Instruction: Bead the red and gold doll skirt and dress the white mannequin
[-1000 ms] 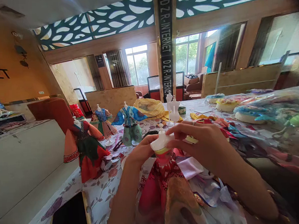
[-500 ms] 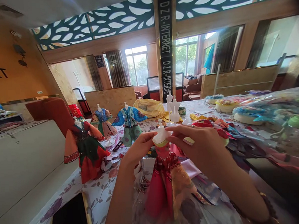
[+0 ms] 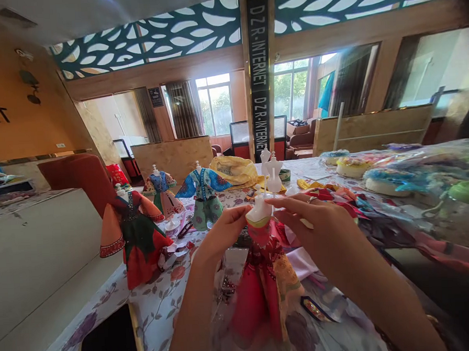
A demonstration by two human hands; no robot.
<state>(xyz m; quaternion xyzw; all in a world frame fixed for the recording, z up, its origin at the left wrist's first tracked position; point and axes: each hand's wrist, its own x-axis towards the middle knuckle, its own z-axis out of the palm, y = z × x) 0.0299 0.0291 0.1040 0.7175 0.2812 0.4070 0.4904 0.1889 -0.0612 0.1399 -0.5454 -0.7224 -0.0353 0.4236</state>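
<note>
A small white doll form stands upright in the centre, dressed in a red and orange gown with a yellow-edged red band at the chest. My left hand pinches the form's left side near the shoulder. On the other side, my right hand has its fingers closed at the form's right shoulder, with a ring on one finger. Behind my left hand stands a doll form in a blue and green outfit. Another form in a red, green and orange gown is to the left.
A phone lies at the near left on the flowered tablecloth. Two bare white forms and a yellow bag stand behind. Fabric pieces and plastic-wrapped trimmings fill the right side.
The doll form's upper part has shifted slightly right, and both hands have moved with it. The right forearm is lower and further right.
</note>
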